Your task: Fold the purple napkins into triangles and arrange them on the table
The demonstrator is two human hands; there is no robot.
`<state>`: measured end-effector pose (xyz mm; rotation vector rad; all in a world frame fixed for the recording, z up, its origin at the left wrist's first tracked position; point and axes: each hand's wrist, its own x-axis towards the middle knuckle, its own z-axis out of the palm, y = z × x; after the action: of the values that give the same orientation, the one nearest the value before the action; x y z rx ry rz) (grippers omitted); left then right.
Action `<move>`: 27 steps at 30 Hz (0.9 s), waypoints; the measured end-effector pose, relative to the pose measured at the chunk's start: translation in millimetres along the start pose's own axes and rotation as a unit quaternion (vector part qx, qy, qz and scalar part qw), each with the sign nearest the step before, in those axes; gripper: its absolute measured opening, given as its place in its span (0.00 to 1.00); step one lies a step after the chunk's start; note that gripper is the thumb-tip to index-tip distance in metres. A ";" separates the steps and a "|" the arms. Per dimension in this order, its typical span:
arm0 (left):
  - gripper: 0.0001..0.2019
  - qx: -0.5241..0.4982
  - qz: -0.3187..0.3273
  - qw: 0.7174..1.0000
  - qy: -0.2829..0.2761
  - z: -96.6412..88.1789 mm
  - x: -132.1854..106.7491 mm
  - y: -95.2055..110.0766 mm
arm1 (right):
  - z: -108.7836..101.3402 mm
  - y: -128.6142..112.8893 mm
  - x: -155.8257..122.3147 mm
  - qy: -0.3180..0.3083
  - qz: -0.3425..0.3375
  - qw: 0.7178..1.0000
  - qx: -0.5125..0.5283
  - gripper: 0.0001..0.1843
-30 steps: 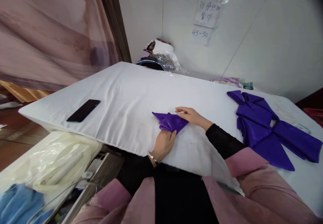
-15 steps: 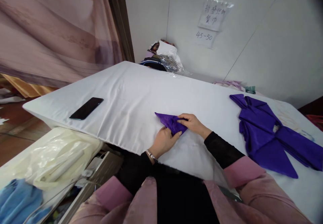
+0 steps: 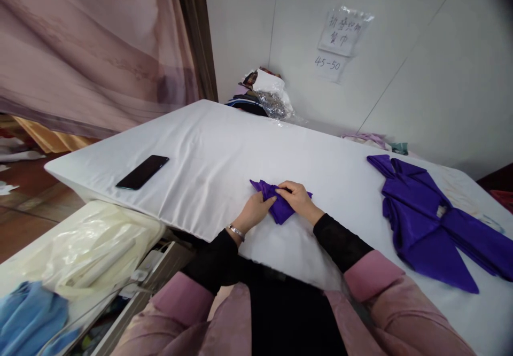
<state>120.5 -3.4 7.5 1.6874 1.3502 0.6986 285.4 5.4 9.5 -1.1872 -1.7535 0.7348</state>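
A small purple cloth napkin [image 3: 278, 207], folded into a pointed shape, lies near the front edge of the white-covered table [image 3: 208, 153]. My left hand [image 3: 256, 210] pinches its left side, fingers closed on the fabric. My right hand [image 3: 295, 196] rests on top of the napkin, fingers curled down on its folds. Both hands meet over the cloth.
A black phone [image 3: 142, 172] lies at the table's left end. A pile of folded purple napkins [image 3: 428, 219] sits to the right. Bags and clothes [image 3: 264, 91] are heaped by the wall. A cream plastic-wrapped bundle [image 3: 80, 254] and blue cloth [image 3: 28, 316] lie low on the left.
My left hand moved up from the napkin's lower edge onto its left side. My right hand drew in, and the napkin is now gathered more tightly between both hands.
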 end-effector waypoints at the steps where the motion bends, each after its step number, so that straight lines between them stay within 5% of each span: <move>1: 0.11 -0.024 -0.005 1.000 0.005 -1.1 3.3 -2.7 | 1.7 0.5 1.3 0.003 -0.006 1.000 -0.010 0.08; 14: 0.05 -0.074 -0.091 0.989 0.086 -5.3 30.3 -16.1 | 26.5 19.5 29.1 -0.031 -0.047 0.985 -0.161 0.07; 22: 0.05 0.018 -0.094 0.991 0.098 -13.6 27.2 -11.7 | 35.5 23.0 30.3 -0.054 -0.030 0.971 -0.230 0.07; 27: 0.06 0.183 -0.068 0.971 0.138 -16.4 25.0 -10.5 | 41.0 23.4 29.1 -0.050 -0.023 0.969 -0.241 0.07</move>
<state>108.2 25.7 4.5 1.8049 1.8652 0.6499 253.6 41.1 -18.7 -1.4385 -2.1108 0.3492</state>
